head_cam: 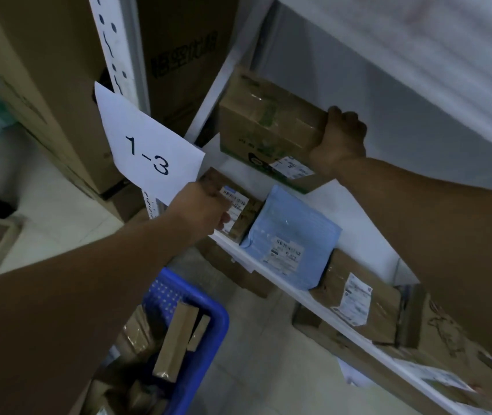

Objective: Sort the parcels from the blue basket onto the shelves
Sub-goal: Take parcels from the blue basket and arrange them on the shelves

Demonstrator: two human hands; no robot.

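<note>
My left hand grips a small box at the shelf's front edge; my right hand clasps the big box deeper in. Risk: if released while overhanging, the small box drops below the shelf.

Close head view, down onto shelf

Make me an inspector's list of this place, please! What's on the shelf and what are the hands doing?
Surface: white shelf, holding parcels.
Job's things: big box and small box near the shelf's left end; blue bag and flat box further along; blue basket below, with boxes inside.
Clutter: nothing seen.
Hands: left hand grips the small box; right hand grips the big box's edge.
Cables: nothing seen.
Surroundings: paper sign reading 1-3, tall cartons, tiled floor.
</note>
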